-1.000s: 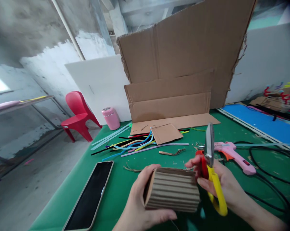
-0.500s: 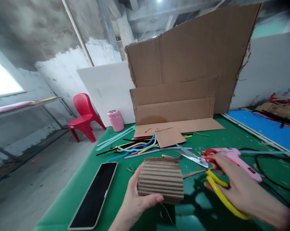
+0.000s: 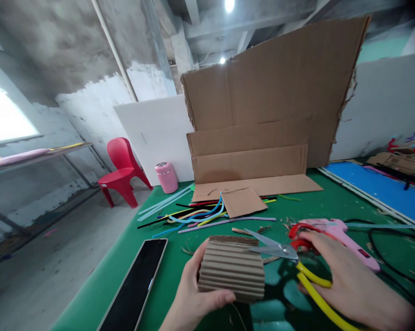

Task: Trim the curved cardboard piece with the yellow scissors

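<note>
My left hand [image 3: 201,287] is wrapped round a curved piece of corrugated cardboard [image 3: 232,266], thumb along its lower front and fingers behind the left side. Its ribbed face is towards me. In my right hand [image 3: 338,269] is a pair of scissors [image 3: 279,250] with red and yellow handles. The blades are parted and point left. One tip overlaps the cardboard's upper right part in view; whether it touches cannot be made out. A braided cord [image 3: 271,260] lies partly hidden behind the cardboard's right side.
A phone [image 3: 136,285] lies at left on the green table [image 3: 86,299]. Pipe cleaners [image 3: 196,214] and a small cardboard square [image 3: 245,202] lie ahead. A pink glue gun [image 3: 355,243] with a black cable is at right. Behind stand a pink canister [image 3: 166,178] and large cardboard [image 3: 276,87].
The scissors have swung left and down, bringing one blade over the cardboard's edge in view. My left hand keeps its hold. The camera has tilted up slightly.
</note>
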Demonstrator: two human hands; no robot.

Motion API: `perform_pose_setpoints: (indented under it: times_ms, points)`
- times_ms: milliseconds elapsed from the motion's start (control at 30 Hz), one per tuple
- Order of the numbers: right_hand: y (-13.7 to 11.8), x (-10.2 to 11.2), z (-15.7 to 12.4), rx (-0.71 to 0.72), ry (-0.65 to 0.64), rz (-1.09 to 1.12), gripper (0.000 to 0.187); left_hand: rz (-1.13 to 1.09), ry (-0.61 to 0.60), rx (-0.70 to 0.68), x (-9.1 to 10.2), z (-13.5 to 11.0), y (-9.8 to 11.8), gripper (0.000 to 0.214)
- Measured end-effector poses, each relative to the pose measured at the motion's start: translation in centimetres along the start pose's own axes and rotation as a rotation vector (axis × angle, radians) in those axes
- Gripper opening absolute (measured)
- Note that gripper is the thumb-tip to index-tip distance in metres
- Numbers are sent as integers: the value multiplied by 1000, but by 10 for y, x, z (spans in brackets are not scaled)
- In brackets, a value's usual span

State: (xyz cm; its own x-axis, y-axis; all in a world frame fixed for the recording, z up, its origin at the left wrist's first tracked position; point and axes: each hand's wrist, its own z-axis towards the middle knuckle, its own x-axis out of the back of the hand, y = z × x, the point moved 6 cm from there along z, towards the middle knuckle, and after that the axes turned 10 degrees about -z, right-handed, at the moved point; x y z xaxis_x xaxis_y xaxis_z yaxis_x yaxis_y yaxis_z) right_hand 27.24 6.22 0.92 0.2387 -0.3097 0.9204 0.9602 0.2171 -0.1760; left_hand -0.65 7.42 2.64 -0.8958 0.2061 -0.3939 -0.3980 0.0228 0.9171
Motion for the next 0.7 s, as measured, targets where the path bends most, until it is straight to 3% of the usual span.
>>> perform_pose_setpoints:
  times_ms: [267, 533, 700]
  points:
    - [-7, -1, -2, 109, 34, -157, 67, 45, 2, 15, 5, -3, -4, 78]
    - [-22, 18, 1, 267, 221, -353, 66, 7, -18, 52, 6, -3, -8, 85]
    - [-26, 24, 1, 330, 273, -369, 64, -5, -36, 40, 7, -4, -8, 91]
